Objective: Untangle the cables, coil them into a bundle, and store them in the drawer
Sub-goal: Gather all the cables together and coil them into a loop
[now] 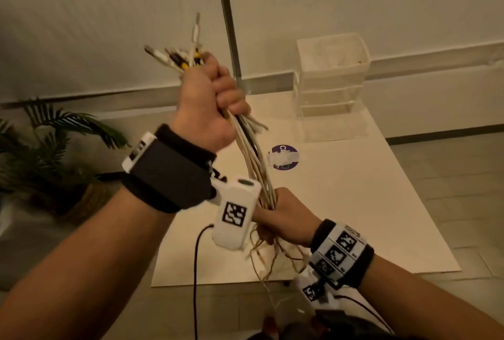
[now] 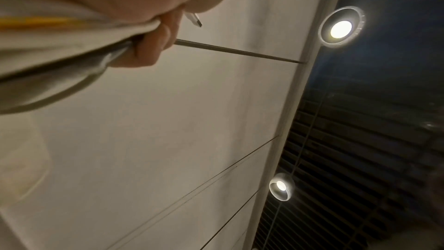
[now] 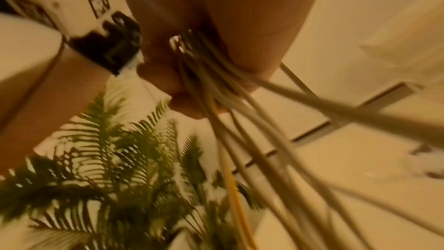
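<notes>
A bundle of white, black and yellow cables runs taut between my two hands above the table. My left hand is raised high and grips the bundle in a fist, with the plug ends fanning out above it. My right hand grips the same bundle lower down, and loose cable tails dangle beneath it. In the left wrist view my fingers wrap the cables. The right wrist view shows blurred cables streaming out of my fist. A clear plastic drawer unit stands at the table's far right.
The white table carries a round purple sticker. A metal pole rises behind the table. A potted palm stands on the left. Black wrist-camera leads hang by my arms.
</notes>
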The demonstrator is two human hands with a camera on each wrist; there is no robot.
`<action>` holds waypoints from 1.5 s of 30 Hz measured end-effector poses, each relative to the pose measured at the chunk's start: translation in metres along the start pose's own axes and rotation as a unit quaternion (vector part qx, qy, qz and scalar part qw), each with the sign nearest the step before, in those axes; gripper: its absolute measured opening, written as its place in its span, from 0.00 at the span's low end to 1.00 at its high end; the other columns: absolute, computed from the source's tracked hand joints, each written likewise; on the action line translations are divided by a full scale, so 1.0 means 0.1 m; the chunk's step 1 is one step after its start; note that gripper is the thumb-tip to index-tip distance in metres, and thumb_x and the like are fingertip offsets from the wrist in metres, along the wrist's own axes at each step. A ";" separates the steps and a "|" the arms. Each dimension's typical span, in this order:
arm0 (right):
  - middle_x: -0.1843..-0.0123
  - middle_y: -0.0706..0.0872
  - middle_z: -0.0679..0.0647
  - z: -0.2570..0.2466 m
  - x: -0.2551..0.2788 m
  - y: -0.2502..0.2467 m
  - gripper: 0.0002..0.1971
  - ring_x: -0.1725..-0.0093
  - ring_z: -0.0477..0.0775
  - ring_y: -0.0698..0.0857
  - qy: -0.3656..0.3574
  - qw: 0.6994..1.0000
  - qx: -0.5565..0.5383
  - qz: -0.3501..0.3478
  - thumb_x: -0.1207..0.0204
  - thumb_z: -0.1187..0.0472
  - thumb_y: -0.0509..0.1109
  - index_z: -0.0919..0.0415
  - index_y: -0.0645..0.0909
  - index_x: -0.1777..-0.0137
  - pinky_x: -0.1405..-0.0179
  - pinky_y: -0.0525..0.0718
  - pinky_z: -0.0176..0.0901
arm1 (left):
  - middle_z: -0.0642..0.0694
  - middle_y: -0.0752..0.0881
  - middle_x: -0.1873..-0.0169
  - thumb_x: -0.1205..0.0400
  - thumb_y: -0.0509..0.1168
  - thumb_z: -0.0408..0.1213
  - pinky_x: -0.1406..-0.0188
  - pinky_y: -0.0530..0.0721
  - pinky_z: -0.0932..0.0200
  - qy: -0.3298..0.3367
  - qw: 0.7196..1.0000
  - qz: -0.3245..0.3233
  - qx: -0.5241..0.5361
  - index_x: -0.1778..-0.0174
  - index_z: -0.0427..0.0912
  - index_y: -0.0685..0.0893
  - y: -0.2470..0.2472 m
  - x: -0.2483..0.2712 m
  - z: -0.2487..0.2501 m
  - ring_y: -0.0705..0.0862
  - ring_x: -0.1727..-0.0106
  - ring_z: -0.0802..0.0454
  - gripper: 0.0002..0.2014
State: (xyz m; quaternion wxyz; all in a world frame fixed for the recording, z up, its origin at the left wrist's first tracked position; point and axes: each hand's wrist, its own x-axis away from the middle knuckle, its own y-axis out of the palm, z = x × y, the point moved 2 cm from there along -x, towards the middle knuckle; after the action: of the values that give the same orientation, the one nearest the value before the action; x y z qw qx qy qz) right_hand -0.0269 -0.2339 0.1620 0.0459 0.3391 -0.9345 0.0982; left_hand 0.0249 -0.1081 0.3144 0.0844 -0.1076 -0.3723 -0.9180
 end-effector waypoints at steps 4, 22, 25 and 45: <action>0.76 0.82 0.56 0.70 0.14 -0.13 0.21 0.73 0.57 0.84 0.105 0.991 0.088 -0.010 0.25 0.46 0.71 0.58 0.75 0.74 0.59 0.88 0.61 | 0.56 0.63 0.81 0.12 0.56 0.50 0.85 0.59 0.65 0.010 0.999 -0.025 -0.021 0.69 0.49 0.71 0.09 -0.03 0.12 0.59 0.83 0.61 0.19; 0.37 0.83 0.34 0.69 1.03 -0.64 0.26 0.35 0.29 0.78 0.118 0.984 0.130 -0.012 0.37 0.51 0.74 0.40 0.74 0.38 0.28 0.73 0.43 | 0.55 0.66 0.85 0.13 0.55 0.50 0.86 0.59 0.67 -0.163 0.941 -0.296 -0.010 0.62 0.45 0.71 -0.10 0.18 -0.20 0.58 0.85 0.61 0.15; 0.45 0.88 0.42 0.21 1.25 -0.88 0.26 0.39 0.41 0.84 -0.015 0.980 0.079 0.183 0.41 0.67 0.74 0.40 0.79 0.46 0.35 0.78 0.42 | 0.55 0.62 0.82 0.14 0.56 0.49 0.86 0.59 0.65 -0.176 0.929 -0.324 -0.001 0.62 0.44 0.71 -0.18 0.26 -0.17 0.59 0.86 0.60 0.15; 0.26 0.78 0.65 -0.25 0.36 0.40 0.53 0.24 0.66 0.73 0.084 0.762 -0.639 -0.061 0.51 0.33 0.83 0.68 0.78 0.29 0.24 0.66 0.61 | 0.55 0.63 0.85 0.14 0.53 0.55 0.87 0.59 0.65 0.043 0.979 -0.199 -0.021 0.66 0.45 0.70 -0.28 0.69 -0.28 0.55 0.86 0.58 0.20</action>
State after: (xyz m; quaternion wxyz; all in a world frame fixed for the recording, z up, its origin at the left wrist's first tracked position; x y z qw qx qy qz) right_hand -0.0803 -0.2209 0.1858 0.3357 0.2777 -0.7505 -0.4969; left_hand -0.0519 -0.1132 0.2947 -0.0863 0.0070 -0.3630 -0.9277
